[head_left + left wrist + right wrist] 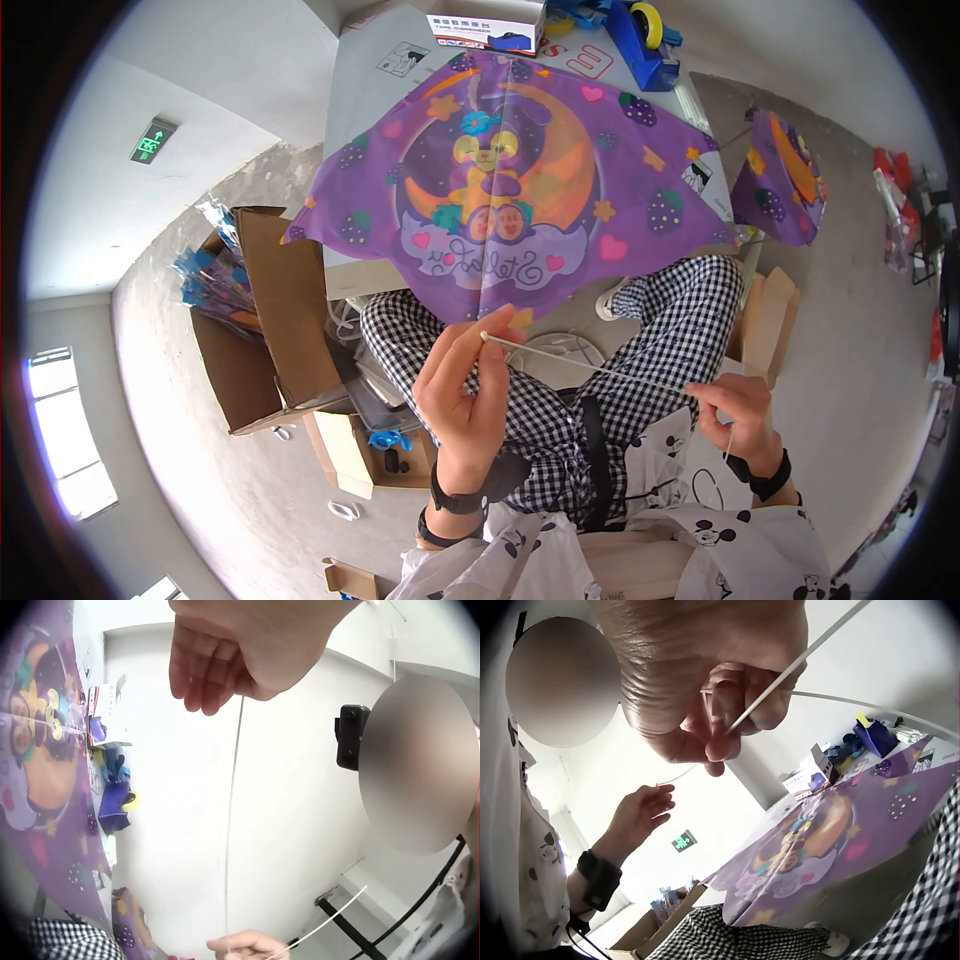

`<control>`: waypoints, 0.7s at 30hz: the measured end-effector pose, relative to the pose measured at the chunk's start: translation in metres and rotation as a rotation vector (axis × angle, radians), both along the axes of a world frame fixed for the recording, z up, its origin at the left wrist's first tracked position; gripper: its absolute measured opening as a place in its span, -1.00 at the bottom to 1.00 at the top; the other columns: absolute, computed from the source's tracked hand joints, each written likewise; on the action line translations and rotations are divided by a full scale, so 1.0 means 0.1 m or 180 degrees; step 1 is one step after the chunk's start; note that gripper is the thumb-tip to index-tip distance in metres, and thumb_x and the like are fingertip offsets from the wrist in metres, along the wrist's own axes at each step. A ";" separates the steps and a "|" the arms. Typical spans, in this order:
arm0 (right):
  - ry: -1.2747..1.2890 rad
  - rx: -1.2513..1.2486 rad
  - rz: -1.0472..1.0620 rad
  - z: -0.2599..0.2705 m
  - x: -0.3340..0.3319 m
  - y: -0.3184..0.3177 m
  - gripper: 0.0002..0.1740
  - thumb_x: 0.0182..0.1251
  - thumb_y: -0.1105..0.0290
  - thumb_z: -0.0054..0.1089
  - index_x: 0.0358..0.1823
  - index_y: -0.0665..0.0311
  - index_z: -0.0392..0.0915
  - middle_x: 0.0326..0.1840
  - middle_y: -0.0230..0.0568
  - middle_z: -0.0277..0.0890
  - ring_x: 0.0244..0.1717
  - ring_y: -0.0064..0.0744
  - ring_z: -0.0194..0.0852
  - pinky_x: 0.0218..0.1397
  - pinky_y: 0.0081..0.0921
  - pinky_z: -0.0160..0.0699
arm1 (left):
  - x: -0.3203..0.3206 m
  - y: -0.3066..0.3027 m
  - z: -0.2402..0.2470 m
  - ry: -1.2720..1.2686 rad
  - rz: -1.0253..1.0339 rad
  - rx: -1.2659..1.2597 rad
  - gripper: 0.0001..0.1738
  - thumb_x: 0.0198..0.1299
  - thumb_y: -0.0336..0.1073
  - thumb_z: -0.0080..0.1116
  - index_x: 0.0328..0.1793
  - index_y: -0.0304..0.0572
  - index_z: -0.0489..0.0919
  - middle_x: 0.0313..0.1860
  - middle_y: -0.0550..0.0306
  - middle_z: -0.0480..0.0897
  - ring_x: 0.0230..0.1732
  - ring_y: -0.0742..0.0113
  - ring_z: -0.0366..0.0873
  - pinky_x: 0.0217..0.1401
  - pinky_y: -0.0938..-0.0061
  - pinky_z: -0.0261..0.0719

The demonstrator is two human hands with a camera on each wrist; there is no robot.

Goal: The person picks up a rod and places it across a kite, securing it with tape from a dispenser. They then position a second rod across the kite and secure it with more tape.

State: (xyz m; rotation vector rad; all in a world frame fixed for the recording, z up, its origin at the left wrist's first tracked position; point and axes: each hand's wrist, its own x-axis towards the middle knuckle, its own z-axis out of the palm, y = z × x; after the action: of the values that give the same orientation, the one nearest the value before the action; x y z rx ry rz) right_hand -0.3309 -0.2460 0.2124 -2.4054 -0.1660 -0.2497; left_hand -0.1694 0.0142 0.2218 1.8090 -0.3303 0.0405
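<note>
Left grip (465,385), right grip (742,412), white string (590,365) stretched between.

My cord (600,367) was white, my trousers (670,320) were black-and-white checked, my top (755,560) white with black mouse prints (714,531), the sheet (500,190) purple with an orange moon (565,150) and pink hearts (612,247), the left box (285,310) brown, and the far tape dispenser (640,60) blue with yellow tape (654,25).

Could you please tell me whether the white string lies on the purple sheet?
No, the white string runs between the left hand and right hand.
</note>
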 end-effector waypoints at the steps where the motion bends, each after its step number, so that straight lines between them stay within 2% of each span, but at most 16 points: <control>1: -0.0020 -0.0029 0.0014 0.02 0.00 -0.01 -0.53 -0.21 0.69 0.19 -0.14 0.26 0.65 -0.67 -0.42 0.39 -0.71 -0.48 0.33 -0.67 -0.55 0.26 | 0.01 0.01 0.01 -0.0153 0.0012 0.0270 -0.69 0.16 -0.65 0.03 0.01 -0.44 0.66 -0.27 0.00 0.70 -0.29 0.34 0.65 -0.25 0.52 0.59; 4: -0.0185 -0.0356 0.0031 0.05 0.00 -0.05 -0.50 -0.24 0.70 0.18 -0.13 0.27 0.65 -0.66 -0.42 0.37 -0.71 -0.47 0.31 -0.68 -0.54 0.23 | 0.05 0.02 0.03 -0.0584 -0.0015 0.0690 -0.76 0.25 -0.58 0.03 -0.06 -0.48 0.68 -0.34 0.03 0.68 -0.35 0.41 0.62 -0.31 0.60 0.53; 7: -0.0330 -0.0605 0.0020 0.10 0.01 -0.11 -0.47 -0.27 0.71 0.18 -0.10 0.28 0.66 -0.65 -0.42 0.34 -0.70 -0.46 0.29 -0.68 -0.54 0.19 | 0.07 0.04 0.06 -0.0755 -0.0104 0.0923 -0.75 0.22 -0.59 0.05 -0.05 -0.44 0.69 -0.34 0.02 0.68 -0.36 0.40 0.62 -0.31 0.58 0.52; 10: -0.0507 -0.0815 -0.0022 0.12 0.02 -0.14 -0.43 -0.29 0.71 0.19 -0.08 0.28 0.67 -0.64 -0.44 0.31 -0.69 -0.47 0.27 -0.68 -0.54 0.17 | 0.10 0.06 0.07 -0.0817 -0.0194 0.1047 -0.76 0.06 -0.65 0.14 -0.12 -0.42 0.65 -0.39 0.02 0.66 -0.38 0.18 0.62 -0.31 0.42 0.57; 14: -0.0621 -0.1042 -0.0045 0.12 0.00 -0.17 -0.42 -0.30 0.72 0.20 -0.06 0.27 0.68 -0.64 -0.44 0.28 -0.69 -0.49 0.26 -0.68 -0.54 0.16 | 0.10 0.06 0.06 -0.0854 -0.0259 0.1062 -0.83 0.07 -0.63 0.17 -0.18 -0.43 0.63 -0.41 0.02 0.65 -0.40 0.16 0.61 -0.34 0.40 0.57; 19: -0.0488 -0.0795 -0.0043 0.10 0.00 -0.17 -0.44 -0.27 0.72 0.22 -0.08 0.26 0.69 -0.63 -0.43 0.26 -0.69 -0.49 0.23 -0.68 -0.53 0.15 | 0.11 0.05 0.08 -0.0983 -0.0285 0.1458 -0.85 0.08 -0.62 0.19 -0.19 -0.44 0.61 -0.40 0.04 0.65 -0.44 0.16 0.59 -0.36 0.38 0.55; 21: -0.0451 -0.0745 -0.0075 0.09 0.00 -0.15 -0.45 -0.26 0.72 0.22 -0.08 0.25 0.69 -0.63 -0.43 0.26 -0.69 -0.49 0.23 -0.68 -0.53 0.15 | 0.11 0.03 0.05 -0.0845 -0.0211 0.1373 -0.86 0.09 -0.61 0.19 -0.20 -0.43 0.61 -0.40 0.04 0.64 -0.45 0.15 0.58 -0.37 0.38 0.54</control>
State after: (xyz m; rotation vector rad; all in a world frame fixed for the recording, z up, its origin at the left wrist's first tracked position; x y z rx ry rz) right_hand -0.3311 -0.2611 0.2219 -2.6230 -0.2434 -0.4334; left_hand -0.1589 0.0175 0.2267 2.2228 -0.6248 0.1751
